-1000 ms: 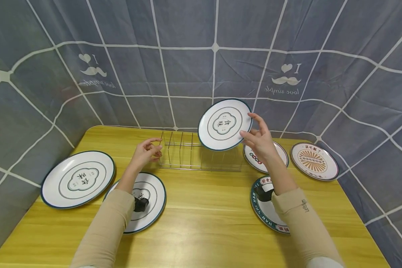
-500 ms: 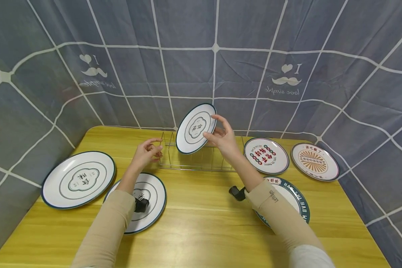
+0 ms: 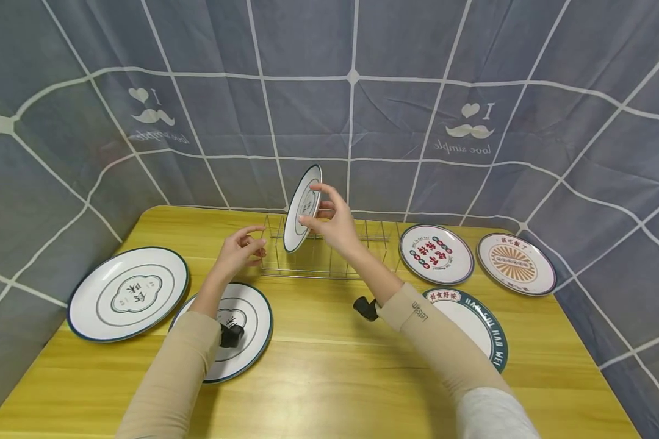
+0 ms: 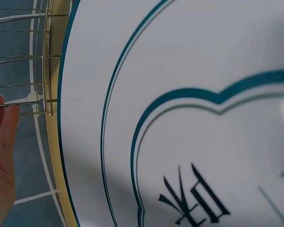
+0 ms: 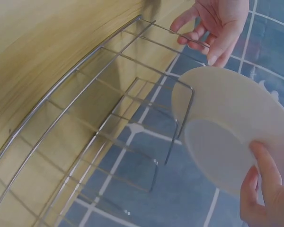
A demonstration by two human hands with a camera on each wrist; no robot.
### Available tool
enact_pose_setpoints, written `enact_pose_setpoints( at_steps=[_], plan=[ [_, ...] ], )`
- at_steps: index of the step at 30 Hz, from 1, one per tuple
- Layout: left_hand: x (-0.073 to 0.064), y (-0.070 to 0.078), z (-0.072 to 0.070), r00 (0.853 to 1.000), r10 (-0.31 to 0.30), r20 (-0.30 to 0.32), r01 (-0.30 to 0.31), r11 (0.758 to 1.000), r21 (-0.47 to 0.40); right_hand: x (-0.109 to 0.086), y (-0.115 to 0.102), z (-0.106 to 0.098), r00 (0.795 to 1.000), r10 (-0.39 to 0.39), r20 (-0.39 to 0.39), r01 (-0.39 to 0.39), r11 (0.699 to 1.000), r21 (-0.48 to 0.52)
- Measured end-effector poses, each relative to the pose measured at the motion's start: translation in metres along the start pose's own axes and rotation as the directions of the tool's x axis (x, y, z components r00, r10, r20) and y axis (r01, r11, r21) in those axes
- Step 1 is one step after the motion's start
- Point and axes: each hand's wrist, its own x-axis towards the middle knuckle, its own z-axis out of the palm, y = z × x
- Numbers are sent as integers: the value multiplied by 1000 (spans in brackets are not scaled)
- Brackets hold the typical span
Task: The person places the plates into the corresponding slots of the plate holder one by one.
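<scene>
My right hand (image 3: pixel 334 222) pinches a small white plate (image 3: pixel 302 213) with a dark teal rim, thumb on its face and fingers behind. The plate stands steeply tilted over the left part of a wire dish rack (image 3: pixel 329 268). Its pale back shows in the right wrist view, close to the rack's wires (image 5: pixel 184 109). At the rack's left end, my left hand (image 3: pixel 238 251) pinches the end wire. Beneath the left forearm lies a larger white plate (image 3: pixel 252 332) with a teal rim, which fills much of the left wrist view.
A big white oval plate (image 3: pixel 129 296) lies at the far left. On the right lie a plate with red characters (image 3: pixel 437 254), a plate with an orange sunburst (image 3: pixel 516 264) and a green-rimmed plate (image 3: pixel 475 323), partly under the right sleeve. A grey checked curtain (image 3: pixel 351 116) hangs behind the table.
My right hand has carried the small plate leftward over the rack and turned it from facing me to nearly edge-on. The left hand has stayed at the rack's left end.
</scene>
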Motion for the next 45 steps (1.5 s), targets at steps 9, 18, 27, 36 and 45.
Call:
enact_pose_setpoints(
  at_steps=[9, 18, 27, 36, 45],
  plan=[
    [1, 1, -2, 1000, -4, 16, 4, 1000, -12, 3, 0, 17, 1000, -3, -1, 3, 979, -203],
    [1, 3, -3, 998, -34, 56, 35, 999, -3, -1, 10, 32, 1000, -11, 3, 12, 965, -262],
    [3, 5, -5, 996, -55, 70, 56, 998, -6, -5, 20, 40, 1000, -19, 8, 21, 948, -318],
    [3, 5, -5, 995, -67, 67, 68, 998, -4, -10, 27, 45, 1000, 22, 10, -17, 944, -330],
    [-5, 21, -2, 993, -89, 73, 91, 996, -27, -10, 32, 43, 999, 25, 42, -8, 932, -363]
  ],
)
